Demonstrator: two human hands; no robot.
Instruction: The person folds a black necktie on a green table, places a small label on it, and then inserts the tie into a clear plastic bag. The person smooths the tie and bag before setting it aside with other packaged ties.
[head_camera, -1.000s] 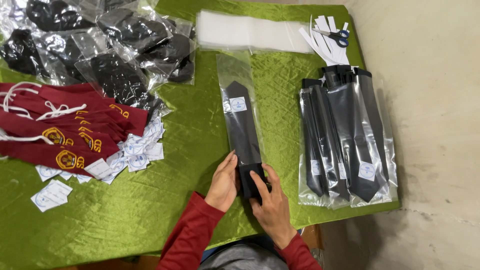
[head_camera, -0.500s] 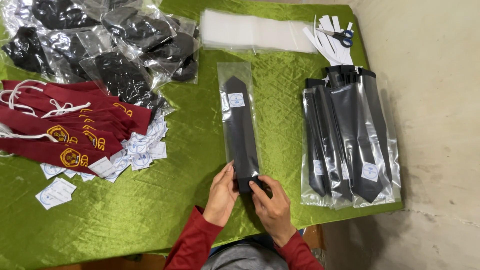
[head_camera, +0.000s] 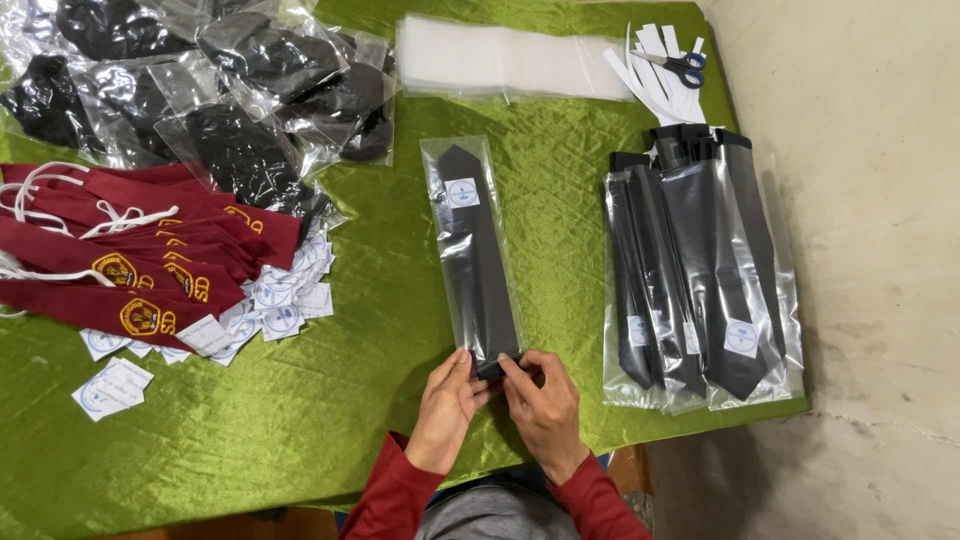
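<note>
A black necktie in a clear plastic sleeve lies lengthwise on the green tablecloth, with a small white label near its far tip. My left hand and my right hand pinch the sleeve's near end together, fingertips on the open mouth of the bag.
A stack of bagged black ties lies to the right. Maroon ties with yellow emblems and loose white labels sit at left. Bagged black items fill the far left, empty clear sleeves and scissors the far edge.
The bagged tie has slid away from me on the cloth. Both hands have drawn back from lying on the tie to pinching its near end.
</note>
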